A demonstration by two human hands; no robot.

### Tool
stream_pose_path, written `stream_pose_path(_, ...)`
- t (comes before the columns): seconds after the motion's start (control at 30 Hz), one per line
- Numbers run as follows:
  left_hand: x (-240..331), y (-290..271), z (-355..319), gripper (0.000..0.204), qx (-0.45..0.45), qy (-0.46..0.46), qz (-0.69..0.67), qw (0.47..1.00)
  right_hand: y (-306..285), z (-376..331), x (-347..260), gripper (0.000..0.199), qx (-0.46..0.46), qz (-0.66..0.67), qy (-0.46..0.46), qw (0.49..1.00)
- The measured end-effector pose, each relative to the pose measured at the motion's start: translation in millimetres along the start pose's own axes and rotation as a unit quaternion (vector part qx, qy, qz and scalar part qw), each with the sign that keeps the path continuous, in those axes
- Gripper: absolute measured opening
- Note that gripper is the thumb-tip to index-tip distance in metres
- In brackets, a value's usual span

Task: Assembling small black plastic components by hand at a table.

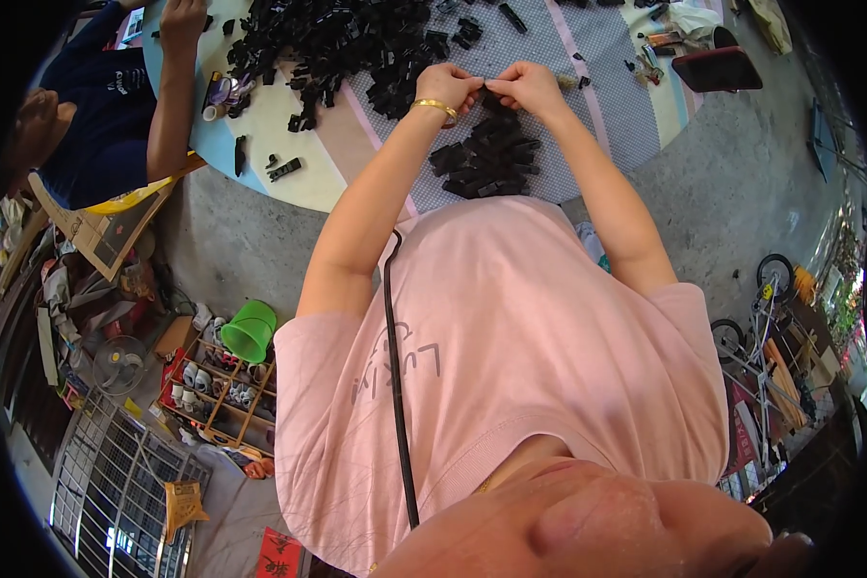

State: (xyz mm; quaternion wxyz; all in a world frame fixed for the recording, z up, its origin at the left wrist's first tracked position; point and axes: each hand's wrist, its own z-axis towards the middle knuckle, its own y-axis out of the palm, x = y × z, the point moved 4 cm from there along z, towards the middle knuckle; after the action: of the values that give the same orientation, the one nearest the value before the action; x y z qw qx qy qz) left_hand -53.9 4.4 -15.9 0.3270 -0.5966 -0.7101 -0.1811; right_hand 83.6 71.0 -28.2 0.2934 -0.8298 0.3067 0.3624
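My left hand (449, 91) and my right hand (532, 89) meet over the round table, thumbs and forefingers pinched together. Between their fingertips is a small black part (485, 85), mostly covered by the fingers, so its exact shape cannot be made out. Just below my hands, at the near table edge, lies a heap of black plastic pieces (486, 162). A much larger pile of similar black pieces (342, 43) spreads beyond my left hand.
The table (390, 178) has a striped cover. A dark red-edged phone (718, 70) lies at its right, beside small scraps. A loose black piece (284, 170) lies at the left. Another person's forearm (171, 106) reaches over the left edge.
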Motion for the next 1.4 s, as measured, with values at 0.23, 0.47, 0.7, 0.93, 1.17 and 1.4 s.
stream_pose_path(0.23,-1.2,1.8,1.3,0.015,-0.003,0.017,0.035,0.999,-4.1,8.4,-11.7,0.022,-0.060,-0.097,-0.003,0.993)
stream_pose_path(0.47,-20.6,9.3,-42.9,0.024,0.103,0.223,0.256,0.935,-3.1,-1.4,-18.9,0.023,-0.202,-0.212,-0.059,0.954)
stream_pose_path(0.7,-3.1,-44.3,-83.6,0.019,0.326,0.314,0.352,0.819,-25.4,-3.6,-52.5,0.033,0.005,-0.270,-0.238,0.933)
stream_pose_path(0.93,8.5,-30.6,-67.6,0.004,0.305,0.377,0.432,0.760,-44.1,45.0,-47.5,0.029,0.255,-0.367,-0.396,0.802)
stream_pose_path(1.17,10.4,3.1,-43.6,0.007,0.259,0.537,0.389,0.703,-35.4,16.2,-42.5,0.019,0.189,-0.324,-0.286,0.882)
stream_pose_path(1.4,-11.2,11.8,-59.4,0.016,0.124,0.522,0.361,0.763,-40.5,-27.9,-9.5,0.023,0.153,-0.144,-0.222,0.952)
